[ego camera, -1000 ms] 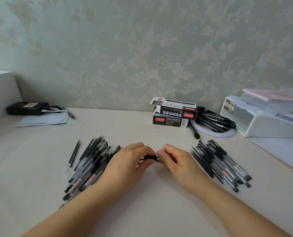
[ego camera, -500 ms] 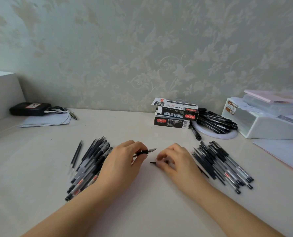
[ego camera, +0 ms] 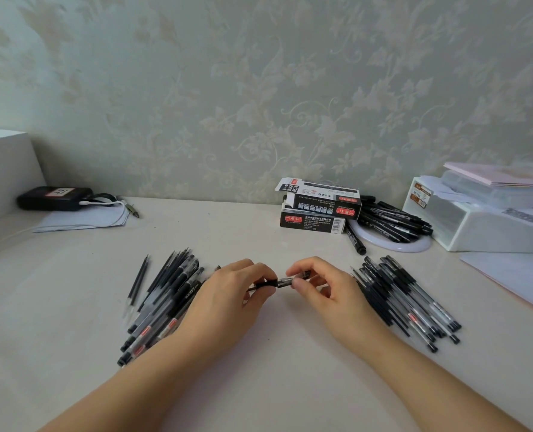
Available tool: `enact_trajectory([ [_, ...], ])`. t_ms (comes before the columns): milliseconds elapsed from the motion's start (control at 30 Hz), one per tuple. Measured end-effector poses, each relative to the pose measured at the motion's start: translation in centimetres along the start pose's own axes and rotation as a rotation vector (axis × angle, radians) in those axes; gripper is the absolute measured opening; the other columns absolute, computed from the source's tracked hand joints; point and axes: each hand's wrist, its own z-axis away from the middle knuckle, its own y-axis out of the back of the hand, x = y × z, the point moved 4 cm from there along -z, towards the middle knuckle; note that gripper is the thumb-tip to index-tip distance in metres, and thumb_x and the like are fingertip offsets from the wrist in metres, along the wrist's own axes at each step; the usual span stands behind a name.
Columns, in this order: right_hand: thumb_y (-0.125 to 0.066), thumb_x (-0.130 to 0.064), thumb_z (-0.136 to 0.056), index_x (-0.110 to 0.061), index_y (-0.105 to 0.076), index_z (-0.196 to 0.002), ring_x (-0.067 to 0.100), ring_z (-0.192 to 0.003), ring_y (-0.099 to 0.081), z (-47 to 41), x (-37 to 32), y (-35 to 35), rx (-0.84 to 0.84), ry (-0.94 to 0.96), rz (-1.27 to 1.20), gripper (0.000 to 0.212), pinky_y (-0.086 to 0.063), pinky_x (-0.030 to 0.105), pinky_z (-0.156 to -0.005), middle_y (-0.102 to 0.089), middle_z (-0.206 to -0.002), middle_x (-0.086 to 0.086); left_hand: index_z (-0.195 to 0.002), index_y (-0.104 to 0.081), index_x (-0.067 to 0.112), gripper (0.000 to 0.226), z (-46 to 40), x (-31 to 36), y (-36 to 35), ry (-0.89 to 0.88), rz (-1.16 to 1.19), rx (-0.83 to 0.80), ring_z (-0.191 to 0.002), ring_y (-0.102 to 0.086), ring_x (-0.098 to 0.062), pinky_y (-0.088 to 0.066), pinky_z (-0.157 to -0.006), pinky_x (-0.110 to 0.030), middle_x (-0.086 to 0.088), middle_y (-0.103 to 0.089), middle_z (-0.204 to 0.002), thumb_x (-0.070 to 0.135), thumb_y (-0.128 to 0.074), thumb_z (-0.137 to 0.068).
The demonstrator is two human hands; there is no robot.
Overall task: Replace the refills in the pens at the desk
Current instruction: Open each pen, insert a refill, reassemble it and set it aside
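A gel pen (ego camera: pixel 277 282) is held level just above the middle of the pale desk (ego camera: pixel 259 385), pinched at both ends; the left hand (ego camera: pixel 228 294) curls its thumb and fingers round the dark grip end, while the right hand (ego camera: pixel 324 288) clamps thumb and forefinger on the clear barrel end, the two hands almost touching; left of the left hand lies a heap of pens (ego camera: pixel 162 300) with clear barrels and black caps, partly under the forearm, and beside it a loose black refill (ego camera: pixel 138 280) lies apart on the desk; right of the right hand a second pile of pens and refills (ego camera: pixel 405 300) fans toward the desk's near right; farther back stand two stacked black pen boxes (ego camera: pixel 318 207), the upper one with its flap open; next to them black markers (ego camera: pixel 393 219) rest on a round white disc (ego camera: pixel 396 244); a white plastic storage box (ego camera: pixel 477 222) sits at the far right with white paper (ego camera: pixel 514 275) in front of it; at the far left a black device with a cable (ego camera: pixel 53 198) lies on a sheet of paper.
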Motion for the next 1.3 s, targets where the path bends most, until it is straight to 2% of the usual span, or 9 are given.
enact_trajectory([
  [167,-0.067,-0.02,-0.091,-0.033,-0.07,-0.095,0.01,-0.075,-0.057,-0.02,-0.07,-0.18,-0.036,-0.005,-0.031,0.014,-0.042,0.015,-0.066,-0.073,-0.084,-0.013,-0.095,-0.068,0.027,0.006,-0.03,0.26,-0.19,0.015,0.056,-0.006,-0.075,-0.056,-0.003,-0.042,-0.066,-0.012,0.014,-0.065,-0.085,0.027,-0.064,-0.091],
  [300,-0.069,-0.017,-0.089,-0.032,-0.072,-0.092,0.015,-0.073,-0.056,-0.07,0.09,-0.26,-0.031,-0.025,-0.098,0.016,-0.044,0.029,-0.07,-0.074,-0.082,-0.009,-0.09,-0.07,0.026,0.003,-0.1,0.22,-0.11,0.048,0.095,-0.009,-0.074,-0.057,-0.007,-0.044,-0.067,-0.02,0.012,-0.067,-0.08,0.025,-0.067,-0.088],
  [433,-0.07,-0.014,-0.089,-0.033,-0.072,-0.092,0.032,-0.081,-0.061,-0.12,0.08,-0.3,-0.036,-0.03,-0.135,0.019,-0.049,0.043,-0.077,-0.075,-0.083,-0.005,-0.088,-0.071,0.026,0.004,-0.23,0.25,-0.17,0.07,0.103,-0.007,-0.074,-0.056,-0.006,-0.044,-0.068,-0.022,0.011,-0.066,-0.079,0.023,-0.068,-0.087],
  [567,-0.071,-0.013,-0.088,-0.03,-0.074,-0.092,0.035,-0.084,-0.063,-0.17,0.13,-0.31,-0.036,-0.033,-0.152,0.018,-0.05,0.048,-0.081,-0.076,-0.084,-0.004,-0.088,-0.071,0.027,0.005,-0.31,0.36,-0.13,0.058,0.085,-0.01,-0.073,-0.057,-0.007,-0.045,-0.069,-0.027,0.01,-0.065,-0.078,0.023,-0.068,-0.087],
  [733,-0.071,-0.011,-0.088,-0.028,-0.074,-0.091,0.016,-0.073,-0.062,-0.25,0.14,-0.34,-0.038,-0.054,-0.167,0.018,-0.053,0.044,-0.082,-0.076,-0.083,-0.002,-0.089,-0.071,0.025,0.004,-0.31,0.63,-0.01,0.035,0.074,0.0,-0.072,-0.056,-0.008,-0.046,-0.069,-0.028,0.01,-0.064,-0.078,0.022,-0.068,-0.087],
  [833,-0.071,-0.01,-0.088,-0.028,-0.074,-0.092,0.017,-0.074,-0.063,-0.23,0.21,-0.33,-0.048,-0.057,-0.176,0.019,-0.053,0.042,-0.082,-0.076,-0.084,-0.002,-0.089,-0.072,0.024,0.004,-0.28,0.74,0.06,0.02,0.062,0.003,-0.071,-0.055,-0.007,-0.044,-0.066,-0.026,0.01,-0.063,-0.077,0.022,-0.068,-0.087],
  [1000,-0.07,-0.008,-0.088,-0.026,-0.075,-0.092,0.031,-0.08,-0.066,-0.19,0.3,-0.35,-0.047,-0.053,-0.188,0.019,-0.054,0.041,-0.081,-0.076,-0.084,0.0,-0.089,-0.072,0.023,0.005,-0.21,0.79,0.07,0.014,0.061,0.01,-0.069,-0.054,-0.006,-0.043,-0.064,-0.022,0.01,-0.062,-0.076,0.021,-0.068,-0.087],
  [1167,-0.07,-0.008,-0.088,-0.023,-0.075,-0.094,0.028,-0.083,-0.068,-0.23,0.26,-0.32,-0.054,-0.056,-0.187,0.017,-0.055,0.036,-0.083,-0.076,-0.084,0.001,-0.089,-0.073,0.023,0.006,-0.24,0.87,0.02,0.019,0.067,0.008,-0.068,-0.053,-0.003,-0.04,-0.063,-0.016,0.011,-0.062,-0.076,0.02,-0.068,-0.087],
  [1300,-0.071,-0.008,-0.088,-0.025,-0.075,-0.092,0.018,-0.076,-0.068,-0.13,0.1,-0.28,-0.057,-0.052,-0.179,0.018,-0.056,0.026,-0.079,-0.076,-0.083,0.0,-0.089,-0.073,0.023,0.006,-0.16,1.0,0.01,0.015,0.067,0.006,-0.068,-0.054,-0.005,-0.042,-0.065,-0.02,0.01,-0.063,-0.076,0.02,-0.068,-0.088],
])
